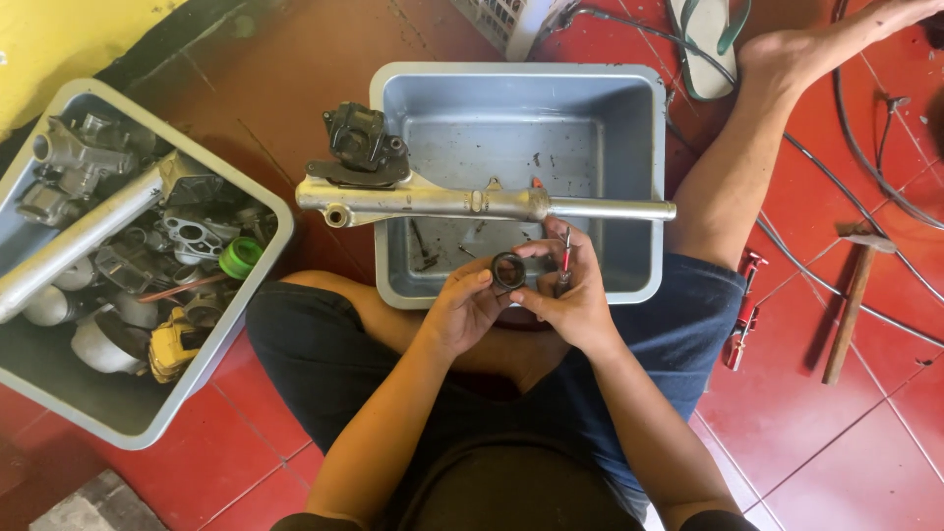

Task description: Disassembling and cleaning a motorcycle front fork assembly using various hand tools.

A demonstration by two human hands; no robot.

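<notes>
two hands [521,300] grip one black ring [508,270]; right grip also red-handled tool [565,258]; two grey tubs [629,177].

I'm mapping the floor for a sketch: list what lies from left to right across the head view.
Grey tub of metal parts → green cap → left hand → black ring → right hand → red-handled tool → hammer.

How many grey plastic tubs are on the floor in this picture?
2. One grey tub lies in front of the person, with a metal fork tube resting across it. The other tub, full of metal parts, stands at the left. None other shows.
</notes>
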